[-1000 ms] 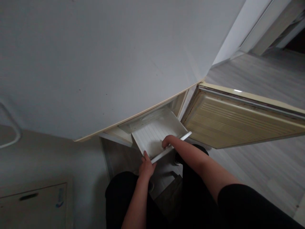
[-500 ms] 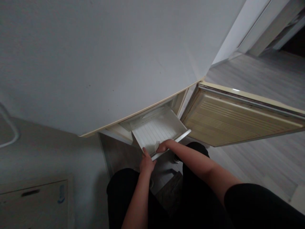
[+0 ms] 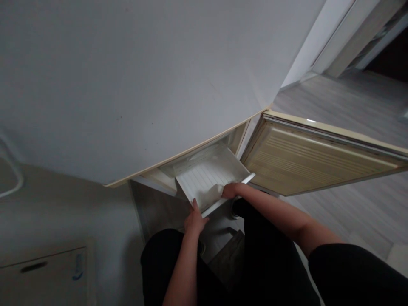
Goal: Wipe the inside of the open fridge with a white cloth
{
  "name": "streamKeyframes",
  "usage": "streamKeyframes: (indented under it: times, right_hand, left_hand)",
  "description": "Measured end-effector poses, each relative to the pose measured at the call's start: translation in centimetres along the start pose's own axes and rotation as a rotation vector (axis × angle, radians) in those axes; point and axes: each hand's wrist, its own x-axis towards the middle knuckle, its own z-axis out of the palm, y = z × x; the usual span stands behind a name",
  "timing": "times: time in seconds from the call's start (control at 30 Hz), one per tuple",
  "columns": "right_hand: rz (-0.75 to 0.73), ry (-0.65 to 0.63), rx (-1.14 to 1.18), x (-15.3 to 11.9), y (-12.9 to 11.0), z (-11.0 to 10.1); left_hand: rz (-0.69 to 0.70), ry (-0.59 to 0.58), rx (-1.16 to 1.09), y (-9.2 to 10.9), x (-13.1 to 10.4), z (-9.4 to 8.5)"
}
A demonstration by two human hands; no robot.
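Observation:
A white ribbed drawer (image 3: 207, 170) is pulled partway out of the low compartment of a fridge-like cabinet. My left hand (image 3: 194, 222) grips the drawer's near left corner, thumb along the side wall and fingers beneath. Inside the drawer, by its front wall, my right hand (image 3: 230, 191) is closed on a white crumpled tissue or cloth (image 3: 217, 192), pressed low against the inside. Apart from this, the visible drawer floor shows only ribs and shadow.
The cabinet's yellowish lower door (image 3: 318, 157) stands swung out to the right. Its big white upper door (image 3: 143, 85) overhangs the drawer. A wall panel (image 3: 44, 276) with a dark slot is at lower left. My black-clad knees (image 3: 165, 250) flank the drawer; wood-look floor (image 3: 338, 106) lies at right.
My right hand with the white tissue or cloth has slid rightward along the drawer's front. My left hand keeps its hold on the corner. The view has shifted slightly.

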Motion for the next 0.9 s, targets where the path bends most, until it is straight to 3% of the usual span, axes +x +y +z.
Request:
streamKeyframes:
  times: [0.17,0.33,0.4,0.5,0.6,0.73,0.9]
  right_hand:
    - [0.098,0.131,-0.216,-3.5,6.0,-2.6]
    - [-0.026,0.595,-0.407,-4.0,7.6,-2.2]
    - [-0.062,0.576,-0.495,-2.3,8.0,-1.9]
    - [-0.017,0.407,-0.517,1.5,8.8,-2.3]
    - [-0.017,0.373,-0.514,5.5,9.1,-3.1]
    - [-0.053,0.405,-0.484,9.4,8.8,-4.2]
    - [-0.115,0.542,-0.325,11.8,10.0,-5.6]
  left_hand:
    - [0.024,0.001,0.049,-0.2,0.0,-0.2]
    - [-0.017,0.023,0.060,-0.5,0.3,-0.7]
    - [-0.021,0.022,0.063,-0.5,0.4,-0.7]
    - [-0.032,0.014,0.071,-0.3,0.6,-0.6]
    - [-0.041,0.002,0.075,-0.4,0.7,-0.5]
    - [-0.046,-0.006,0.066,-0.6,0.8,-0.5]
    - [-0.055,-0.017,0.064,-0.7,1.2,-0.5]
